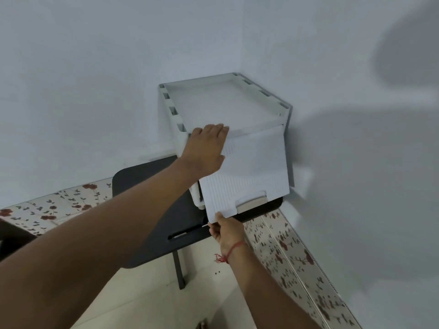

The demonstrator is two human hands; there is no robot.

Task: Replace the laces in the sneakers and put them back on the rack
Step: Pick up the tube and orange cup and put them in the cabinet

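A white plastic shoe box rack (225, 103) stands on a small dark table (147, 186) in the room's corner. Its ribbed white front door (256, 167) is swung outward at the bottom, with a grey handle (251, 204) near the lower edge. My left hand (206, 150) rests flat with straight fingers on the rack's top front edge. My right hand (224, 230), with a red thread on the wrist, pinches the door's lower left corner. No sneakers or laces are in view; the inside of the rack is hidden by the door.
Pale walls meet behind the rack. A floral-patterned tile skirting (297, 257) runs along both walls. The table has a dark leg (179, 269) and a slot near its front edge. Pale floor tiles (190, 293) lie below.
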